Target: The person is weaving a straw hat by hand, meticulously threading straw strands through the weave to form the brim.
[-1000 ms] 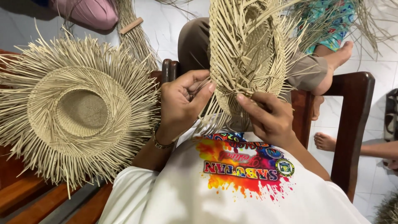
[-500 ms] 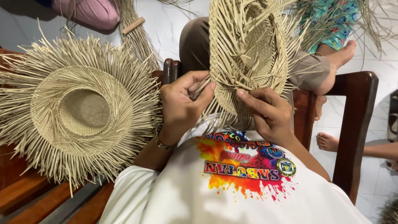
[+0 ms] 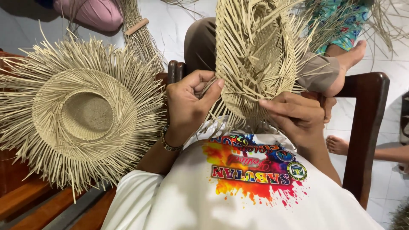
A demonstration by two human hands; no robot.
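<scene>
My left hand (image 3: 187, 106) and right hand (image 3: 298, 117) pinch loose strands of the half-woven pale straw hat (image 3: 255, 55), frame centre. Its crown is woven. The brim edge remains loose.

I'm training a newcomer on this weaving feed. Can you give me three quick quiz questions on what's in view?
1. True or false: both hands grip the woven straw piece held upright.
2. Which hand wears a bracelet? A) left hand B) right hand
3. What lies on the wooden bench, apart from both hands?

Key:
1. True
2. A
3. An unfinished straw hat with loose strands fringing its brim.
</scene>
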